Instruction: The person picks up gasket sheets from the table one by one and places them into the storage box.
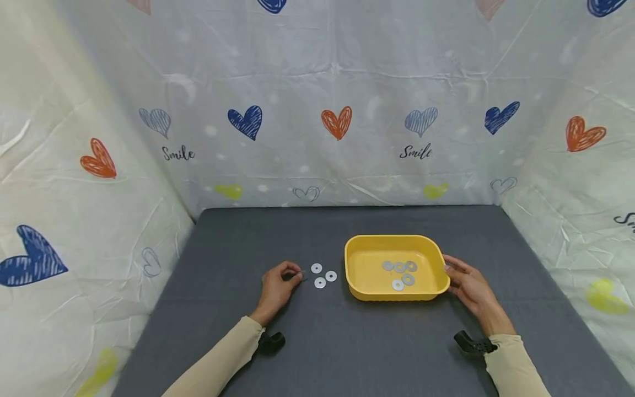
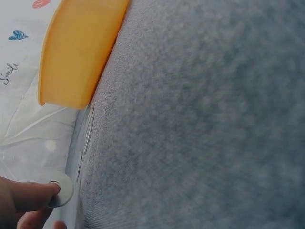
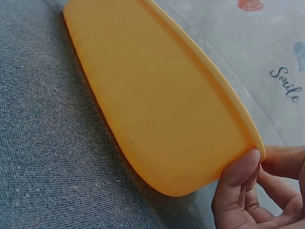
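Note:
My left hand [image 1: 279, 288] pinches a flat metal washer [image 2: 66, 190] between thumb and finger, just above the dark tabletop. Right beside it, three loose washers [image 1: 319, 283] lie flat on the cloth, between that hand and a yellow plastic tray [image 1: 367, 282]. Several more washers [image 1: 408, 279] lie spread over the tray's floor, mostly toward its right half. At the tray's right end my right hand [image 1: 471, 289] holds the rim, thumb [image 3: 242, 167] against the outer wall; the fingers are partly hidden there in the head view.
Dark grey cloth [image 1: 347, 347] covers the table. A pale curtain [image 1: 288, 71] printed with hearts and "Smile" closes off the back and both sides. Black straps [image 1: 473, 343] sit at both wrists, by beige sleeves [image 1: 218, 358].

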Tool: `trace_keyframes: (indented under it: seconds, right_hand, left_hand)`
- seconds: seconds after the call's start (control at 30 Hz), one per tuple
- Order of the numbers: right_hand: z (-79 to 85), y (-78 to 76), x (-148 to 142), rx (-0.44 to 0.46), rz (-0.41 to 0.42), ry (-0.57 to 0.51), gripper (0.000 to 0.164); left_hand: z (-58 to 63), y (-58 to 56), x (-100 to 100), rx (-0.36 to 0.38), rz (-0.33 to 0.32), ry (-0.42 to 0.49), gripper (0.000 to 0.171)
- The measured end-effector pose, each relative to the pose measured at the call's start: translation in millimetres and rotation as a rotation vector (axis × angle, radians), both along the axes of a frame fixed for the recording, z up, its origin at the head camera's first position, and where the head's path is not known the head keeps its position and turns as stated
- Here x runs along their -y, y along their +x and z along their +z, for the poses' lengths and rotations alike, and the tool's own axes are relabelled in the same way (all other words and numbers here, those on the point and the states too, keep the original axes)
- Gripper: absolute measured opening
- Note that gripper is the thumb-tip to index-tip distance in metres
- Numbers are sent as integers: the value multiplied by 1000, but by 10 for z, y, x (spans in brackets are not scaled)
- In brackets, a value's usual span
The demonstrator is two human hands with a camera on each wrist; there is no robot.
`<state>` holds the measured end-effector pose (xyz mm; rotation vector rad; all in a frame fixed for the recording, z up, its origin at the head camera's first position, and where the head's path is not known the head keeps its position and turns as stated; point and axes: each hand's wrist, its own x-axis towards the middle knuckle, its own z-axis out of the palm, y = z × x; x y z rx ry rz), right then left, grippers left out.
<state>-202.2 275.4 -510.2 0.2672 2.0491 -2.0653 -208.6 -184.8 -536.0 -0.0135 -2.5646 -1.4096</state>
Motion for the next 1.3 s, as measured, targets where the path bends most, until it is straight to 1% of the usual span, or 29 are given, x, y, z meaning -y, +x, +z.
trace_keyframes:
  seconds: [0.17,0.3,0.4,0.53,0.63,0.83,1.07,1.2,1.3]
  right_hand:
    - [11,4,6,0,-2,0,60]
    - [25,6,6,-4,3,9,60]
    - [30,7,4,-4,10,23,61]
    - [31,10,8,-1,13,35,60]
    - [29,12,11,6,12,42,60]
    - [22,8,20,7,-1,45,59]
    - [16,8,24,12,-6,39,58]
    - [16,8,25,6,-6,25,57]
    - [19,6,25,5,-8,23,57]
  left_hand:
    - [54,36,-23,0,0,29,18]
    - [126,50,-57,-9,-16,56,17]
    - [175,53,-78,5,-54,145,16]
    - [218,54,-91,41,-113,274,16]
    - [259,57,-96,59,-142,311,16]
    - [356,36,-123,69,-171,341,15]
    - [466,28,-182,93,-158,327,14]
    - [558,28,-239,79,-180,312,15]
    - [625,18,-288,69,-209,301,17]
